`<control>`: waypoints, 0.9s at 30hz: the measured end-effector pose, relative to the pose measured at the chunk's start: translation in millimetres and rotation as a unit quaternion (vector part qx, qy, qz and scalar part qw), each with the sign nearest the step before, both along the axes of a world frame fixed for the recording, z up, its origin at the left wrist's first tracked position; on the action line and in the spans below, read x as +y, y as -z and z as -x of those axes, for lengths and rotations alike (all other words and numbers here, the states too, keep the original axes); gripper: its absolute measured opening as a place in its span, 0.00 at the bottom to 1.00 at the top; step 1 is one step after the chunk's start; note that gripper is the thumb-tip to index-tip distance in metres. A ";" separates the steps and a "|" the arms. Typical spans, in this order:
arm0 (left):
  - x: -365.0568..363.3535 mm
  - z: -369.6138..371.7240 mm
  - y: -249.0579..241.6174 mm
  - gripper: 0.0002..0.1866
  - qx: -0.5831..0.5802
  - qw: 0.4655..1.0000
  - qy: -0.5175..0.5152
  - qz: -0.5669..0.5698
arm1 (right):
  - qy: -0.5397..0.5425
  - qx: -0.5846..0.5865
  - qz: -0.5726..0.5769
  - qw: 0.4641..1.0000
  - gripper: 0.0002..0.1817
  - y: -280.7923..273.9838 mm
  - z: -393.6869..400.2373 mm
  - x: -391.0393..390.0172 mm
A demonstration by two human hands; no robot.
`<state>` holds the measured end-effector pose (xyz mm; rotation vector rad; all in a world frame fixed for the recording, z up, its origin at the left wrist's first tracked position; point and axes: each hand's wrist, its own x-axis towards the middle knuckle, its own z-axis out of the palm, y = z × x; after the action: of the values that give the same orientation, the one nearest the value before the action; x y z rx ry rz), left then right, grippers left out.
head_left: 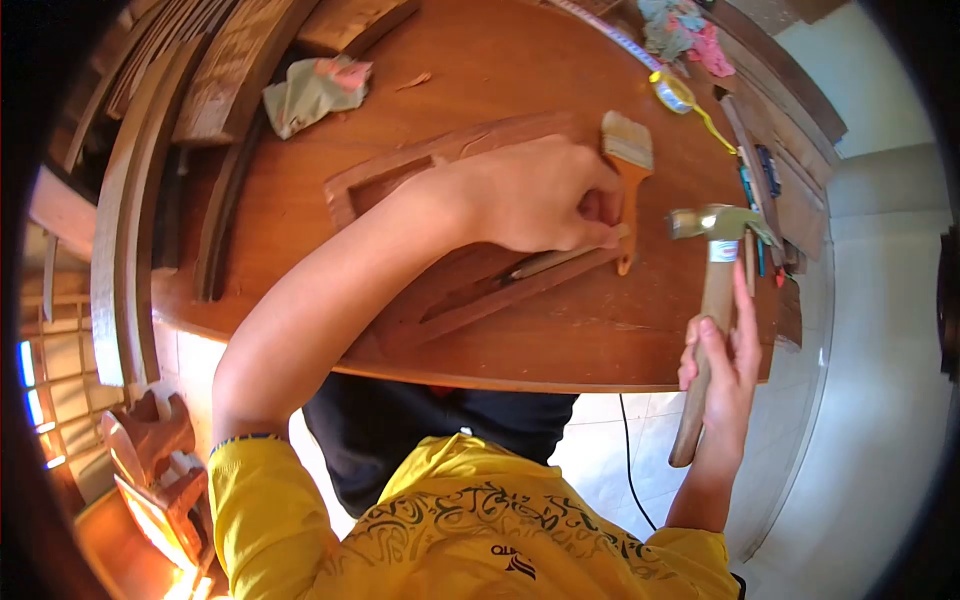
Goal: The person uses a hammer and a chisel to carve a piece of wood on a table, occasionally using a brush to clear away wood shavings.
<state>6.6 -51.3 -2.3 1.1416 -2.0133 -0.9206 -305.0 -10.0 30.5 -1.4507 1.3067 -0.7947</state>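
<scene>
My right hand (pixel 726 355) is wrapped round the wooden handle of a claw hammer (pixel 718 290), held upright off the table's right side, its metal head at the top. Over a reddish-brown wooden frame (pixel 345 190), my left hand (pixel 550 195) is closed in a pinch near the frame's right end. What its fingertips grip, if anything, is hidden. Below that hand, a slim pale stick with a dark tip (pixel 550 264) lies along the frame. A flat paintbrush (pixel 628 150) with an orange handle lies just right of my left fingers.
The frame rests on a round-edged wooden table (pixel 500 70). Stacked planks (pixel 140 200) line the left side. Crumpled paper (pixel 315 92) lies at the back left. A yellow tape measure (pixel 672 92), partly pulled out, and crumpled cloth (pixel 680 35) lie at the back right, near more boards (pixel 790 170).
</scene>
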 end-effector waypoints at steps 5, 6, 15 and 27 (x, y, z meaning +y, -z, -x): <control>1.1 -0.6 -4.3 0.15 -0.014 1.000 0.005 -0.001 | -0.045 0.025 -0.008 0.999 0.39 4.5 0.9 1.0; -0.3 -0.8 -1.5 0.15 -0.013 1.000 0.003 0.003 | -0.002 0.014 0.000 1.000 0.38 1.9 -3.3 0.2; 2.5 -2.9 -4.4 0.14 -0.016 1.000 0.009 -0.005 | 0.009 0.000 0.008 1.000 0.39 -2.4 -12.4 -4.1; 3.7 -2.3 -8.1 0.12 -0.010 1.000 0.019 -0.011 | -0.038 0.037 -0.021 0.998 0.38 7.4 -17.7 15.6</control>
<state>8.9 -47.5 5.8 1.1326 -2.0524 -0.9554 -287.3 5.6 23.2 -1.5008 1.3082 -0.6655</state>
